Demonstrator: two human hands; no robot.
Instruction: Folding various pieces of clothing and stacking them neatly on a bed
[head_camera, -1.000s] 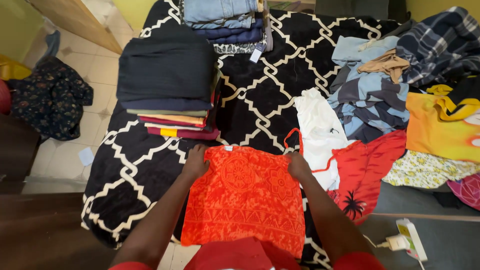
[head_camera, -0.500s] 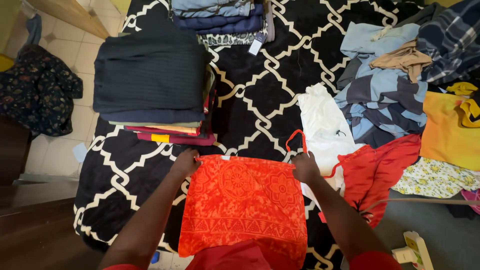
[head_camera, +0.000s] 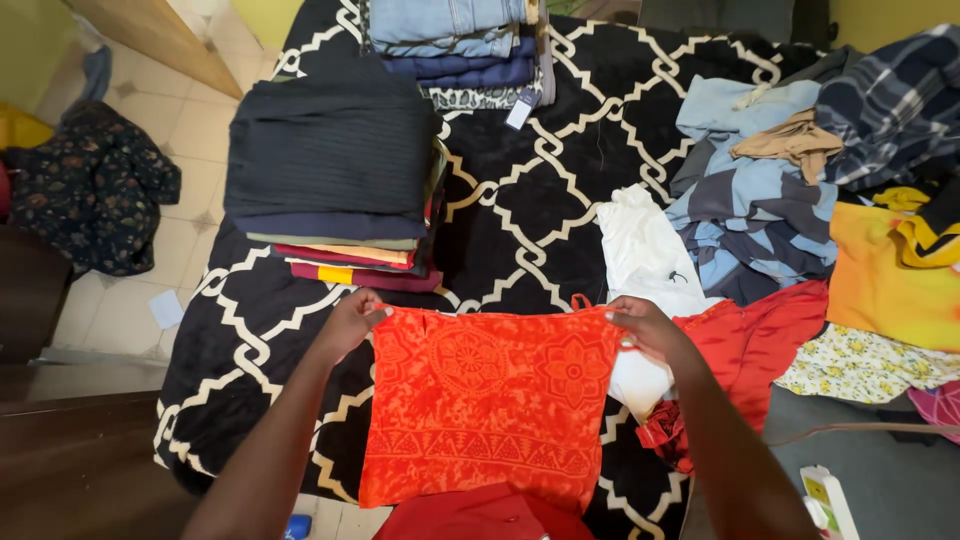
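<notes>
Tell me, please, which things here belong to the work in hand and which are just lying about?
In hand:
- orange top, held flat at its upper corners
- left hand
- right hand

Lying about:
- folded stack
- folded jeans
- white garment
- red garment
- yellow garment
- black-and-white blanket

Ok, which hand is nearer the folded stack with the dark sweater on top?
Left. The left hand grips the orange top just below the stack; the right hand holds the far corner.

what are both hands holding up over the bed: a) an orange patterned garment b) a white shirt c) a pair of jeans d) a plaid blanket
a: the left hand and right hand each pinch a top corner of the orange patterned garment, spread flat between them.
</notes>
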